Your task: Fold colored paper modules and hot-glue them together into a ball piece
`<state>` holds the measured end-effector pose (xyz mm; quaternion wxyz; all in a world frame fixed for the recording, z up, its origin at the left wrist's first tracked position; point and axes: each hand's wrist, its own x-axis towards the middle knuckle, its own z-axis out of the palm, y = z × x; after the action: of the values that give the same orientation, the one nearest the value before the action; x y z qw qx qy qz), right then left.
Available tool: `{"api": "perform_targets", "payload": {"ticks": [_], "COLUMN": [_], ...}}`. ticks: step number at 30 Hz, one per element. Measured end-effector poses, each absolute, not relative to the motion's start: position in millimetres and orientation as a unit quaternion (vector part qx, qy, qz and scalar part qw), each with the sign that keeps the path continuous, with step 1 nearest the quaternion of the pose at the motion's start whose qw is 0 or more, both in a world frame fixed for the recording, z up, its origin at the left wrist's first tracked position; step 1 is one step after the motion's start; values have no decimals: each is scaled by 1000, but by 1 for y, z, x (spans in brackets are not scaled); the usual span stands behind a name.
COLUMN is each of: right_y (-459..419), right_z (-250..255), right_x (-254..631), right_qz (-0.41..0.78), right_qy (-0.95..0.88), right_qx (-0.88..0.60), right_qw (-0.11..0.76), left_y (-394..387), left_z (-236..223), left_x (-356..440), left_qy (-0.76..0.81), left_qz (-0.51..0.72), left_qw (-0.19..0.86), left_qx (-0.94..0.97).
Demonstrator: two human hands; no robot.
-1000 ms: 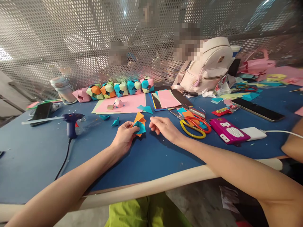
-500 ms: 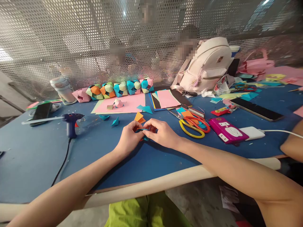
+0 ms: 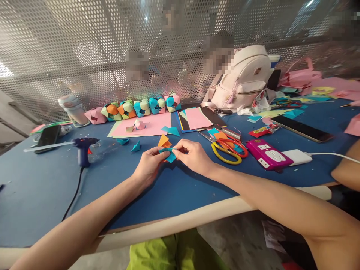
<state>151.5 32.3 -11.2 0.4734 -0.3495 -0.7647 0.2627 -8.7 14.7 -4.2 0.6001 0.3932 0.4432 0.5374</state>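
Between my fingers is a small folded piece of blue and orange paper (image 3: 170,156), its blue face turned up toward me. My left hand (image 3: 150,165) pinches its left side, thumb on top. At its right edge, my right hand (image 3: 194,156) grips it between thumb and fingers. Just beyond my hands lies an orange folded paper piece (image 3: 163,141). Two blue folded pieces rest to the left, one of them a pointed blue piece (image 3: 135,146). A blue paper scrap (image 3: 171,131) lies farther back.
A glue gun (image 3: 83,150) stands at left, its cord running to the front edge. Scissors (image 3: 229,150), a magenta power adapter (image 3: 268,155) and a phone (image 3: 302,128) lie at right. Several paper balls (image 3: 126,108) line the mesh, beside a backpack (image 3: 242,80).
My hands have turned the folded paper, so more of its blue face shows. The view has shifted slightly; the other things lie as before.
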Motion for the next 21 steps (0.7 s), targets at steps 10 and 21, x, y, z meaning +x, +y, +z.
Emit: {"api": "perform_targets", "payload": {"ticks": [10,21], "right_y": [32,44], "right_z": [-12,7], "right_x": [151,160], "right_qz": [309,209], "right_qy": [-746,-758], "right_qx": [-358,-400], "right_qw": [470,471], "left_y": [15,-6], "left_z": [-5,43], "left_x": [-8,-17], "left_qy": [452,394], "left_qz": [534,562], "left_qw": [564,446], "left_qx": [438,575]}}
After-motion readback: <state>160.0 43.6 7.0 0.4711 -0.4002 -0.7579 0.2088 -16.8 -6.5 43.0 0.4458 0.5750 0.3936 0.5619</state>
